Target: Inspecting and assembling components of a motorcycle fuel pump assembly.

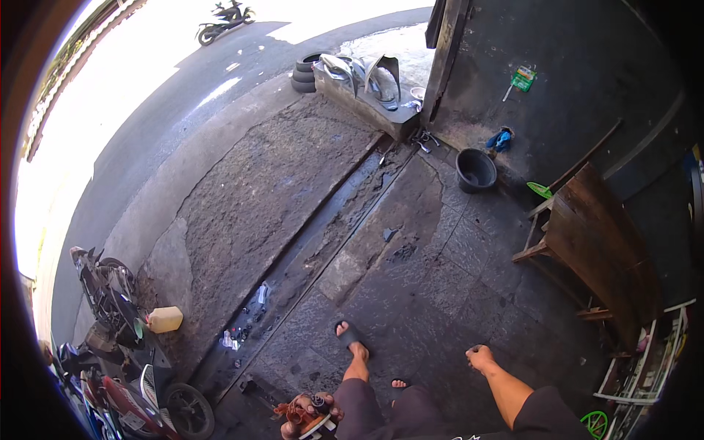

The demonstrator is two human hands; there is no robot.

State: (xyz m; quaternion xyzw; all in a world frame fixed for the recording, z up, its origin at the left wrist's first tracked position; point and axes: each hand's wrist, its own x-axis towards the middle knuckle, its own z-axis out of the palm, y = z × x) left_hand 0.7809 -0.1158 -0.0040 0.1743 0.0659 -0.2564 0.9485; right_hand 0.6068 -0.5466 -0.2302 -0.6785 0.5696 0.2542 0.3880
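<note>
Low in the view, beside my left knee, my left hand (289,429) is closed around a bundle. In it are a reddish-brown rag (297,408) and a dark round part (320,402) with a pale flat edge below; the exact kind of part is unclear. My right hand (480,357) hangs in front of me over the dark paved floor (433,323), its fingers curled in. Whatever it may hold is hidden. Both my feet wear dark sandals (346,335).
A gutter (323,227) with litter crosses ahead. Motorbikes (136,400) and a yellowish jerrycan (165,320) stand left. A black bucket (476,171) sits by the wall; a wooden bench (601,249) and metal rack (653,359) line the right. Tyres (303,77) flank a concrete block (367,106).
</note>
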